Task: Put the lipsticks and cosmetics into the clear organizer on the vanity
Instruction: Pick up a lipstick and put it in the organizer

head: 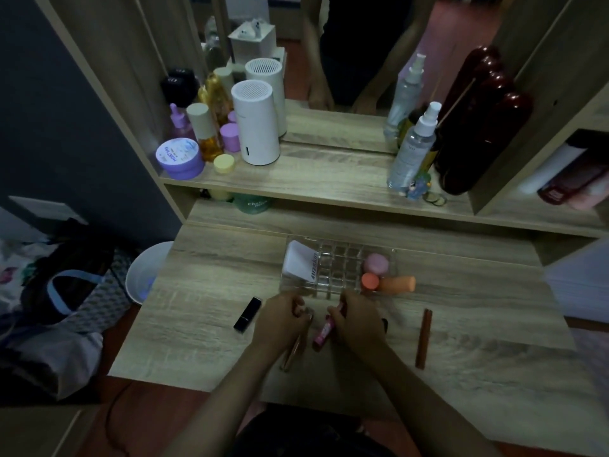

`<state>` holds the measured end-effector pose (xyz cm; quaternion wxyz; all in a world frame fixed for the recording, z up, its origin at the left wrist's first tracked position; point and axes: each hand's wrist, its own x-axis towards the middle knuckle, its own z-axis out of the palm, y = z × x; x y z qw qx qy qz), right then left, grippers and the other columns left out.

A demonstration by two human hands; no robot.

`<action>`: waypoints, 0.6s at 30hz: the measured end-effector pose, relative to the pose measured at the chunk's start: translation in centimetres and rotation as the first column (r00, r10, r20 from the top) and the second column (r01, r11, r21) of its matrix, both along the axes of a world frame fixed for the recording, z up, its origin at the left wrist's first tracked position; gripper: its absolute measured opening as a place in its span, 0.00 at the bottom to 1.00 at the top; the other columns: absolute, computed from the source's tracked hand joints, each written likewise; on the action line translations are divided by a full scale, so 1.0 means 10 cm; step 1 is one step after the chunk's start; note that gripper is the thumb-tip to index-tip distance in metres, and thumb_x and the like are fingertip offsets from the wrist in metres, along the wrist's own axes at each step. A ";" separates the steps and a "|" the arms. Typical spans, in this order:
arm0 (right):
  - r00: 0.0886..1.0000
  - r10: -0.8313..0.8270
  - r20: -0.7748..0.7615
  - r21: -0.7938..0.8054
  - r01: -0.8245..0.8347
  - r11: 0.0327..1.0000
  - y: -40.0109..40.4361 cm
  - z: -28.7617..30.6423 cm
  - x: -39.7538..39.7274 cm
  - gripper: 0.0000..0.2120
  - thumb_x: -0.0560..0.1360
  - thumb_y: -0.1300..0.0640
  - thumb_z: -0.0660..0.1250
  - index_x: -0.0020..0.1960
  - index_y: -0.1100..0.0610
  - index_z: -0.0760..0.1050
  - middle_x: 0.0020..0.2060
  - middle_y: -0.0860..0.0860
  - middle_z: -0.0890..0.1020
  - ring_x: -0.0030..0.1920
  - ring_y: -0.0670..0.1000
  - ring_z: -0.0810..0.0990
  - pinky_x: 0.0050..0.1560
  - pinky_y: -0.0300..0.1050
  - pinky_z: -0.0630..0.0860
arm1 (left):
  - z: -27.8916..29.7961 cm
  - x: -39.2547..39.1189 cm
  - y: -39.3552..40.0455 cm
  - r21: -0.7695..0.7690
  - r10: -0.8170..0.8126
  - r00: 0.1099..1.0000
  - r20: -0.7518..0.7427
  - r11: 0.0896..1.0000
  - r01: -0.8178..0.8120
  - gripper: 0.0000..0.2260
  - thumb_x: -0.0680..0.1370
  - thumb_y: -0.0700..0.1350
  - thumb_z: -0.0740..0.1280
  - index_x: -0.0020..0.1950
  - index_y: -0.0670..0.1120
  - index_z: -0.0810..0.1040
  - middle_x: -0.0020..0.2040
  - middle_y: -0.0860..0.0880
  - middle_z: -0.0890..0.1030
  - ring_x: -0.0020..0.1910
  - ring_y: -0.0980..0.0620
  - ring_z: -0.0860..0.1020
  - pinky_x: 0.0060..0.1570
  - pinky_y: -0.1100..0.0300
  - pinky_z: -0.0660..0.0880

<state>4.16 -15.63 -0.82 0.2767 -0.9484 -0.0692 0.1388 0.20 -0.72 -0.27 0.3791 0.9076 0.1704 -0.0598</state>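
I see the clear organizer [333, 272] flat on the counter, holding a white tube [301, 263], pink jar [376, 262] and orange tube [389, 283]. A black lipstick [247, 314], brown stick [424, 338], pink tube [323, 331] and, seemingly, a rose-gold one [294, 352] lie outside.

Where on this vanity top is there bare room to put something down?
Bare wood lies left of the black lipstick, and right of the brown tube. It is crowded around the clear organizer, where the left hand and right hand work beside the pink tube.
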 end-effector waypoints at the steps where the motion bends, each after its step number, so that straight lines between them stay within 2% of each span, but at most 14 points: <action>1: 1.000 -0.013 -0.007 0.007 0.013 1.000 0.01 0.00 0.01 0.08 0.75 0.55 0.66 0.50 0.59 0.72 0.47 0.56 0.79 0.46 0.52 0.76 0.47 0.46 0.74 | 0.00 0.00 -0.01 0.005 -0.014 1.000 0.004 1.000 0.014 0.11 0.72 0.45 0.69 0.53 0.45 0.78 0.46 0.46 0.83 0.45 0.50 0.80 0.44 0.57 0.77; 4: 0.999 -0.043 -0.028 0.039 0.044 0.998 0.02 0.05 0.04 0.05 0.74 0.62 0.66 0.49 0.61 0.73 0.45 0.57 0.79 0.47 0.54 0.78 0.49 0.49 0.77 | 0.00 0.01 -0.03 0.059 -0.096 0.995 -0.002 0.994 0.096 0.12 0.72 0.45 0.68 0.54 0.45 0.76 0.49 0.46 0.81 0.46 0.50 0.79 0.42 0.60 0.73; 6: 0.999 -0.046 -0.007 0.098 0.046 0.994 0.00 0.10 0.05 0.05 0.72 0.66 0.66 0.47 0.63 0.73 0.42 0.58 0.79 0.44 0.56 0.79 0.46 0.49 0.77 | -0.02 0.02 -0.04 0.069 -0.130 0.991 -0.019 0.989 0.131 0.11 0.72 0.45 0.68 0.53 0.45 0.76 0.49 0.46 0.81 0.46 0.50 0.78 0.43 0.60 0.74; 9: 0.996 -0.042 0.082 0.194 0.025 0.981 -0.05 0.31 0.13 0.05 0.72 0.69 0.66 0.47 0.65 0.74 0.41 0.59 0.80 0.42 0.56 0.79 0.39 0.39 0.74 | -0.02 0.04 -0.02 0.065 -0.158 0.987 -0.039 0.985 0.161 0.07 0.73 0.43 0.68 0.49 0.45 0.77 0.47 0.45 0.81 0.45 0.50 0.79 0.48 0.56 0.79; 11: 0.981 -0.062 0.185 0.250 0.014 0.968 -0.07 0.52 0.26 0.04 0.72 0.69 0.66 0.46 0.65 0.74 0.40 0.58 0.79 0.40 0.56 0.79 0.38 0.39 0.76 | 0.00 0.06 0.01 0.034 -0.174 0.985 -0.019 0.984 0.174 0.05 0.73 0.42 0.68 0.48 0.43 0.79 0.46 0.44 0.82 0.44 0.49 0.79 0.48 0.56 0.79; 13: 0.946 -0.085 0.313 0.262 0.001 0.965 -0.08 0.72 0.45 0.04 0.72 0.67 0.67 0.46 0.64 0.75 0.39 0.59 0.81 0.39 0.57 0.80 0.41 0.45 0.78 | 0.07 0.11 0.06 -0.009 -0.176 0.983 0.056 0.984 0.176 0.07 0.72 0.40 0.69 0.49 0.41 0.80 0.46 0.44 0.84 0.41 0.52 0.80 0.44 0.63 0.78; 15: 0.911 -0.112 0.396 0.255 0.009 0.967 -0.06 0.87 0.64 0.06 0.71 0.66 0.69 0.48 0.62 0.76 0.41 0.58 0.82 0.41 0.54 0.79 0.43 0.45 0.75 | 0.23 0.21 0.10 -0.043 -0.152 0.972 0.178 0.986 0.162 0.07 0.71 0.38 0.72 0.48 0.40 0.81 0.43 0.48 0.83 0.36 0.58 0.77 0.38 0.76 0.73; 17: 0.901 -0.141 0.410 0.244 0.041 0.969 -0.05 0.94 0.78 0.07 0.70 0.66 0.70 0.49 0.61 0.77 0.43 0.57 0.82 0.43 0.52 0.78 0.44 0.44 0.72 | 0.46 0.36 0.12 -0.065 -0.106 0.938 0.331 0.989 0.135 0.07 0.70 0.37 0.73 0.46 0.39 0.80 0.40 0.49 0.81 0.34 0.61 0.75 0.36 0.80 0.71; 18: 0.896 -0.147 0.419 0.227 0.054 0.972 -0.04 0.94 0.84 0.08 0.70 0.65 0.70 0.48 0.61 0.77 0.44 0.57 0.83 0.43 0.50 0.77 0.44 0.42 0.69 | 0.56 0.46 0.13 -0.074 -0.088 0.913 0.399 0.989 0.128 0.07 0.70 0.36 0.73 0.46 0.39 0.80 0.40 0.48 0.81 0.35 0.58 0.77 0.37 0.79 0.72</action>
